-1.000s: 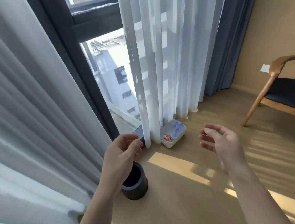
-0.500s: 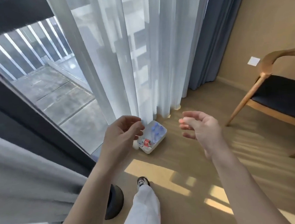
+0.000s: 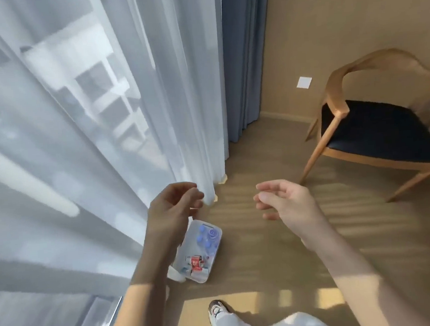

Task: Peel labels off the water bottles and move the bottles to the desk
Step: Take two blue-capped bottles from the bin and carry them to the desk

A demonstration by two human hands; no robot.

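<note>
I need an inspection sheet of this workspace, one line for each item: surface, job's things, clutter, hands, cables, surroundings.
Surface: wooden floor, with sunlit patches near the feet.
Job's things: pack of water bottles with blue caps, on the floor by the curtain, partly behind the left forearm; one red label shows.
Clutter: nothing seen.
Hands: left hand and right hand both empty, fingers loosely curled, raised above the floor.
Cables: nothing seen.
Surroundings: sheer white curtain, blue curtain, wooden chair with dark seat, white wall plate; no desk in view.
</note>
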